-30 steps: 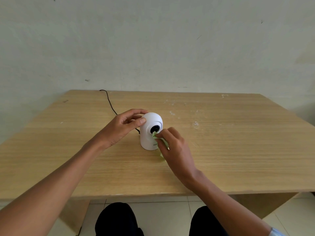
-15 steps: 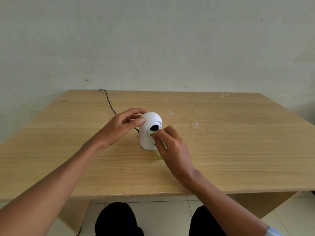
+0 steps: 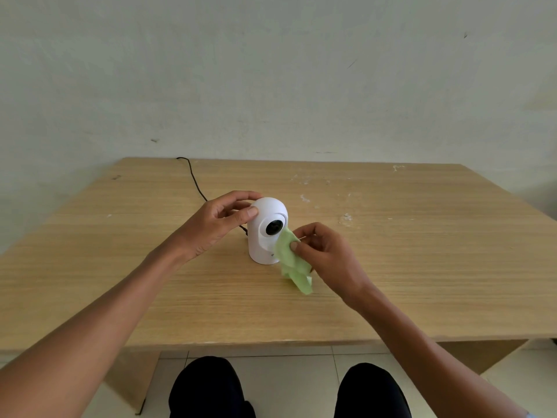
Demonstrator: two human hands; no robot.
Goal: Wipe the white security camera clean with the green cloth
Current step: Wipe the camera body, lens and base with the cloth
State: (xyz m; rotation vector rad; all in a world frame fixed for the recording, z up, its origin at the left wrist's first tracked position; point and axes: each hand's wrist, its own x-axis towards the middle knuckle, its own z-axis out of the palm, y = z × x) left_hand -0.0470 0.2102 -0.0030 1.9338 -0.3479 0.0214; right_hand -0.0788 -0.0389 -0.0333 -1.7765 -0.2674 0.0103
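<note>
The white security camera (image 3: 267, 230) stands upright mid-worktop (image 3: 422, 267). The left hand (image 3: 215, 224) has its grip on the dome's left side; the right hand (image 3: 324, 254) pinches the green cloth (image 3: 291, 260), touching the camera's lower right.

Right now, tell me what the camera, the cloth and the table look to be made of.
White security camera: apparently smooth moulded plastic with a soft sheen; its dark round lens looks glossy, glass or plastic unclear.
Green cloth: thin, soft fabric, possibly microfibre; it crumples and droops from the right hand.
Table: matte wood or wood-look laminate with straight grain lines and pale scuffs.
</note>
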